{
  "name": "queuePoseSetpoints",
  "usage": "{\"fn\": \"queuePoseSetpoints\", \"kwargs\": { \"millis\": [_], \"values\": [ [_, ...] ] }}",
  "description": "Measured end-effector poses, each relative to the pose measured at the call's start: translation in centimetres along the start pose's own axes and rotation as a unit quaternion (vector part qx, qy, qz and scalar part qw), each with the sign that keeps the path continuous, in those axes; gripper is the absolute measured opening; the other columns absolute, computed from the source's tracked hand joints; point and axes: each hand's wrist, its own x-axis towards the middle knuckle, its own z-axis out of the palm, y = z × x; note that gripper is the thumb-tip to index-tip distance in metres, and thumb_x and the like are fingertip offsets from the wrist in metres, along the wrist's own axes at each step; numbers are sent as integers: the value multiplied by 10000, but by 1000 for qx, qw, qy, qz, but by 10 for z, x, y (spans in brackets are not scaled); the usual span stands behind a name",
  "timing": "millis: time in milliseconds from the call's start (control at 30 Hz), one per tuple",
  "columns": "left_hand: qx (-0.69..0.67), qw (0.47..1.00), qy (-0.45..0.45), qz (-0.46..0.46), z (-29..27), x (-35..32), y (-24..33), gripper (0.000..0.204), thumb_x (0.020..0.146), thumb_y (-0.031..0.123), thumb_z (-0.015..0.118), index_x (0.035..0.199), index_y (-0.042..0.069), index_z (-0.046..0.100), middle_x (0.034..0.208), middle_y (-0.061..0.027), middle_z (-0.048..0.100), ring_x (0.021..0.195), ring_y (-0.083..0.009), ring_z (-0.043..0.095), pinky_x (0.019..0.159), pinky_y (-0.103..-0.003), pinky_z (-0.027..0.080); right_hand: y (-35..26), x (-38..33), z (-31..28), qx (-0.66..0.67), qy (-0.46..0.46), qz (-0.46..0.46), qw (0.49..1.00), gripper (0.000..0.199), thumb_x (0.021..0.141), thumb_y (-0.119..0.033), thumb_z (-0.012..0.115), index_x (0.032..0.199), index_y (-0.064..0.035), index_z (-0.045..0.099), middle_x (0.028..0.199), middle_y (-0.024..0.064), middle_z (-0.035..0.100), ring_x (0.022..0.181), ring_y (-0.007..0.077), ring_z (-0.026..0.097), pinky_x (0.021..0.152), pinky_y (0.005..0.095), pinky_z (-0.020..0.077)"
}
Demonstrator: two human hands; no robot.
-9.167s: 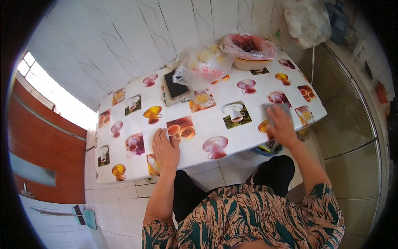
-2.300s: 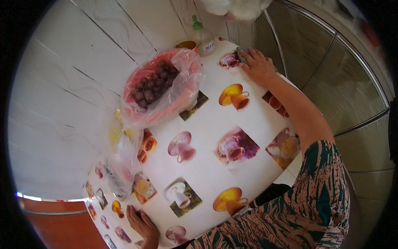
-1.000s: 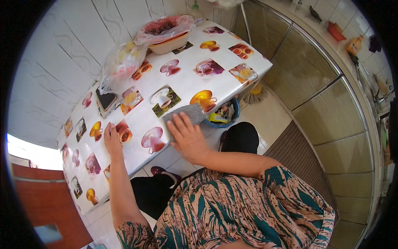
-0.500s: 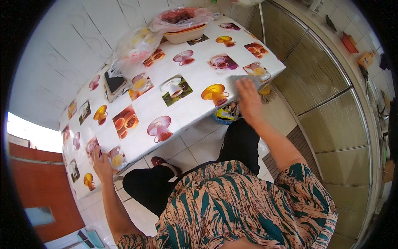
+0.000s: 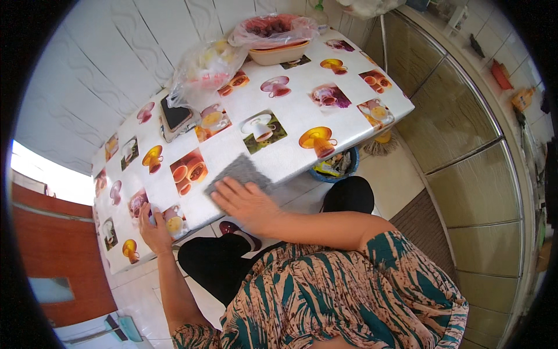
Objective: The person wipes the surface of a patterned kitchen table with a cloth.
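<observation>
Beyond, a bag-lined basin (image 5: 280, 56) holds dark fruit (image 5: 270, 28); the right grip (image 5: 247, 203) lies unclenched on grey cloth (image 5: 243, 167).

The gray cloth (image 5: 249, 167) (right fingers (image 5: 225, 192) too) has just moved leftward.

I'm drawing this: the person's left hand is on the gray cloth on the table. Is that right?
Wrong hand: the head view shows the right hand on the gray cloth on the table. The left hand is at the table's near edge.
</observation>
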Motion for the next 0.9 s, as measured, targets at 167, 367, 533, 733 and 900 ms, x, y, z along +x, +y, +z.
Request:
{"fn": "queuePoseSetpoints", "kwargs": {
  "millis": [167,367,533,733,900],
  "values": [
    [6,1000,-9,1,-5,-1,8,288,897,149,581,1151,18,621,1266,-150,610,1205,-332,543,1037,-420,403,7,22,-5,83,-59,-23,994,678,935,-417,522,1497,-99,314,1563,140,262,1452,292,218,1086,447,267],
    [14,1000,-3,-1,-8,-3,17,307,902,162,582,1173,19,603,1272,-150,604,1222,-341,527,1045,-426,390,115,-27,-67,-9,-47,153,987,610,903,-411,562,1452,-182,426,1515,88,367,1412,262,317,1056,492,306],
    [53,999,-5,-6,-13,-3,28,309,899,162,570,1177,29,593,1280,-142,599,1236,-333,513,1054,-428,372,244,-79,-89,-131,-44,370,919,590,946,-437,502,1468,-182,400,1531,99,350,1430,256,288,1091,560,236],
    [59,998,-16,-18,-15,1,38,318,879,147,575,1173,24,579,1278,-134,592,1232,-332,511,1047,-437,368,283,-23,-62,-180,-43,504,843,674,972,-549,338,1514,-150,299,1566,114,278,1462,289,201,1127,564,185],
    [69,997,-12,-17,-20,0,37,318,864,143,588,1156,19,579,1271,-131,591,1223,-325,515,1038,-436,368,233,79,-15,-143,-53,388,909,652,978,-525,339,1509,-147,305,1566,113,275,1458,288,209,1129,532,202]
  ]
}}
